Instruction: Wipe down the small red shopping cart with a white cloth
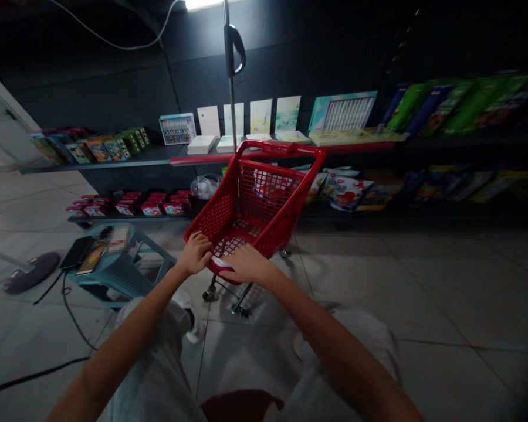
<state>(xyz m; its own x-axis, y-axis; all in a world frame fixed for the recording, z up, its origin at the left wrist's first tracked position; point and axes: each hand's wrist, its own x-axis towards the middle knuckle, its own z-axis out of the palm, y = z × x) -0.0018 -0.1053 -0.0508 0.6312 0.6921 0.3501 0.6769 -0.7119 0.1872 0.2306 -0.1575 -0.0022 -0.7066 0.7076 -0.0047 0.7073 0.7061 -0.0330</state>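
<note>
A small red shopping cart with a lattice basket stands on its wheels in front of me, its push handle on the far side. My left hand is closed over the left part of the basket's near rim. On the same rim, further right, my right hand is closed too, its fingers pointing left. Between the two hands shows a white patch on the rim. My fingertips are partly hidden behind the rim. Inside, the visible basket floor is bare lattice.
Behind the cart, a dark shelf carries books, boxed sets and snack bags. To my left, a blue-grey stool holds dark devices. Black cables run across the floor beside it. A metal pole rises behind the cart.
</note>
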